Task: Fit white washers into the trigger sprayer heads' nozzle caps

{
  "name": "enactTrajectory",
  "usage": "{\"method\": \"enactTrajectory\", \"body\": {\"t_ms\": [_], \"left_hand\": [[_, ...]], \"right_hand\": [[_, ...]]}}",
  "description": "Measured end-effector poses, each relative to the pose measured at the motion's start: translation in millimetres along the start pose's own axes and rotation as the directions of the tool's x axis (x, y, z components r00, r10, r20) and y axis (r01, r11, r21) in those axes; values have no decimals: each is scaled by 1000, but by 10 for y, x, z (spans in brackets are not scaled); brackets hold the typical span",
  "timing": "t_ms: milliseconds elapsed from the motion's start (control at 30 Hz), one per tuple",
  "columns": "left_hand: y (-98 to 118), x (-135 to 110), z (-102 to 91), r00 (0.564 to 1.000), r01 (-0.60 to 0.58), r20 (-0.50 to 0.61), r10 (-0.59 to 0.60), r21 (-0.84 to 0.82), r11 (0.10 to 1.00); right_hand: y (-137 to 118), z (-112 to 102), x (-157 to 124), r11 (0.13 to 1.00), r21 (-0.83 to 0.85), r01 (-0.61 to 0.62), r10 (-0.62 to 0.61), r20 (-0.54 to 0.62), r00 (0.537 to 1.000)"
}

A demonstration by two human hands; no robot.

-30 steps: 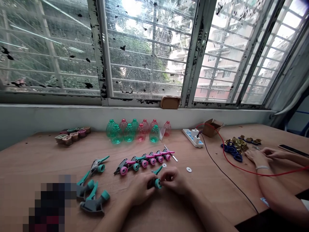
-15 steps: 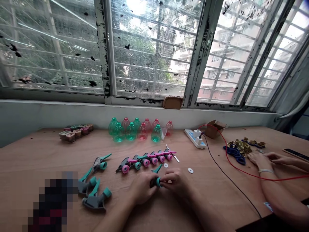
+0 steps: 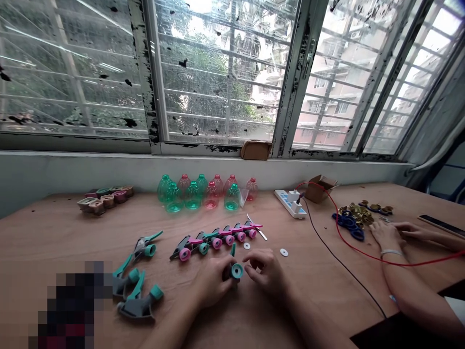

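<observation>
My left hand (image 3: 212, 283) is closed around a grey spray head with a teal collar (image 3: 234, 268), its teal trigger pointing away from me. My right hand (image 3: 266, 271) hovers just right of the collar, fingers curled in a loose pinch, and I cannot make out anything in them. A row of finished spray heads (image 3: 214, 238) with pink and teal collars lies just beyond my hands. Two small white washers (image 3: 284, 252) rest on the table to the right of that row.
Three teal spray heads (image 3: 140, 288) lie at the left near a blurred patch. Green and pink bottles (image 3: 203, 194) stand by the wall, small pots (image 3: 105, 198) at far left. A power strip (image 3: 290, 203), red and black cables, and another person's hands (image 3: 394, 232) by blue and gold parts occupy the right.
My right hand has come off the teal collar and drawn slightly to the right. The spray head now points its collar opening toward me in my left hand.
</observation>
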State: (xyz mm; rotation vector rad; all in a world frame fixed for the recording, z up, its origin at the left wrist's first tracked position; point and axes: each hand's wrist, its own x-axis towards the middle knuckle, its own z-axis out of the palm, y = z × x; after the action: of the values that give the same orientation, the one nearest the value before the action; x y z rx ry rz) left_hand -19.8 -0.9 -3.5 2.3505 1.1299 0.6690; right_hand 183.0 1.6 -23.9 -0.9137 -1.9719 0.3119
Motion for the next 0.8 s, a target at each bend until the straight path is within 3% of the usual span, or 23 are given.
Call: {"method": "enactTrajectory", "body": {"t_ms": [233, 367, 500, 600, 667, 733, 800], "left_hand": [[8, 4, 0, 1000, -11, 0, 11, -18, 1000], [-9, 7, -3, 1000, -15, 3, 15, -15, 1000], [-12, 0, 12, 1000, -22, -3, 22, -11, 1000], [-7, -8, 34, 999, -36, -15, 36, -1, 999], [-14, -12, 17, 996, -51, -72, 52, 24, 998], [-42, -16, -58, 975, -48, -211, 64, 81, 996], [-99, -22, -205, 910, 21, -411, 51, 169, 985]], "right_hand": [[-16, -5, -17, 986, -16, 167, -163, 128, 978], [-27, 2, -12, 975, -80, 207, -191, 175, 966], [-48, -1, -10, 969, -122, 217, -191, 194, 962], [-55, 5, -36, 975, -94, 201, -188, 133, 973], [-38, 16, -62, 984, -80, 158, -157, 17, 988], [-2, 30, -81, 992, -78, 102, -109, -89, 990], [42, 44, -83, 994, -79, 71, -80, -112, 991]]}}
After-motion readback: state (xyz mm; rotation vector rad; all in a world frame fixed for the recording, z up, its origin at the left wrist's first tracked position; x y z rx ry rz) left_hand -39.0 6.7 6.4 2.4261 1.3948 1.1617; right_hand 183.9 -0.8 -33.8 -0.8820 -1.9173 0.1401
